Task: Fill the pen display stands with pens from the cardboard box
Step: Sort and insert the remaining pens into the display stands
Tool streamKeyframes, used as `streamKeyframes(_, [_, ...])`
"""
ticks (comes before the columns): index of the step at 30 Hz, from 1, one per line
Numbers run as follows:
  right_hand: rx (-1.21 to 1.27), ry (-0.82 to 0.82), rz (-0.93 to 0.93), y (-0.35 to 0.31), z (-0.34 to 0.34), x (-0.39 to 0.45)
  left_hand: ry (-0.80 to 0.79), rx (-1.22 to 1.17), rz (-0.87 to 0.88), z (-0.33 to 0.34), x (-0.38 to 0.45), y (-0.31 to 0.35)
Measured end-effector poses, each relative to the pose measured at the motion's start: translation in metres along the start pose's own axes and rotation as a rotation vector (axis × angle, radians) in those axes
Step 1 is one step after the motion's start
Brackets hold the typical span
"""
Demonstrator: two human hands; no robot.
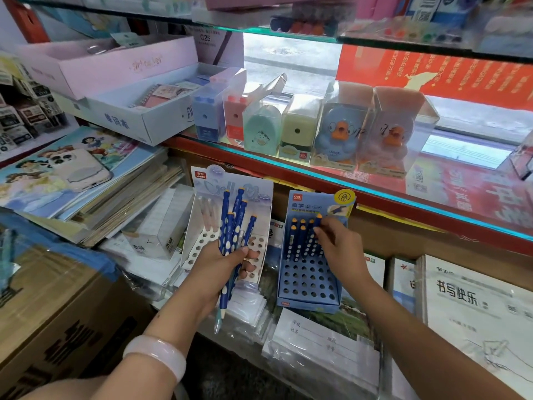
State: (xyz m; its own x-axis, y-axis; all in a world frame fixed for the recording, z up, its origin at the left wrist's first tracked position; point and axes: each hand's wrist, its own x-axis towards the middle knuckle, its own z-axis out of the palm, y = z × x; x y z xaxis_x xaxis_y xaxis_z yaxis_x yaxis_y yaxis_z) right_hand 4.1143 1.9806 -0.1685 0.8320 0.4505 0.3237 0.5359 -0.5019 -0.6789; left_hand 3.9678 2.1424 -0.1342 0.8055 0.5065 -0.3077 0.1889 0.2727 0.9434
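A big brown cardboard box with black lettering fills the 8 o'clock corner, its top partly under blue plastic sheeting, and beside it toward 10 o'clock slumps a stack of illustrated workbooks with a pale phone in a clear case lying on top. Above, running from 9 to 3 o'clock, the glass shelf with a red edge carries a row of boxed pencil sharpeners, two of them duck-shaped. Just below centre stands the blue cardboard pen display stand, tilted back against the shelf front, its upper rows holding dark blue pens with orange caps and its lower holes unfilled. Just beside it at 9 o'clock is the white cardboard pen display stand, with a couple of pale pens upright near its back. The left hand, a pale pink bangle on its wrist, is wrapped round a fanned bundle of dark blue dotted pens held in front of the white stand. The right hand pinches one blue pen by its top at the blue stand's upper right row, tip down among the holes; whether it is seated I cannot tell
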Motion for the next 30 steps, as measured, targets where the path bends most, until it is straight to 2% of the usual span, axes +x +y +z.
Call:
streamKeyframes(7, [-0.086,-0.031,-0.026,0.0,0.005,0.0,0.007,0.005,0.004,0.001,0.001,0.0])
streamKeyframes(14, [-0.162,-0.164,0.147,0.004,0.014,-0.004,-0.024,-0.058,0.013,0.001,-0.001,0.002])
streamKeyframes(17, [-0.22,-0.085,0.116,-0.008,0.005,-0.006,-0.033,-0.073,0.024,0.001,-0.002,0.002])
streamKeyframes(20, [-0.076,0.06,0.056,-0.032,-0.002,-0.009,-0.051,-0.083,0.034,0.003,-0.003,0.001])
streamKeyframes(25, [0.287,-0.252,0.057,-0.074,0.017,-0.01,-0.13,-0.03,0.051,0.004,-0.006,0.0])
streamKeyframes(30, [0.43,-0.296,0.232,-0.087,0.035,-0.011,-0.144,-0.007,0.063,0.002,-0.006,-0.001])
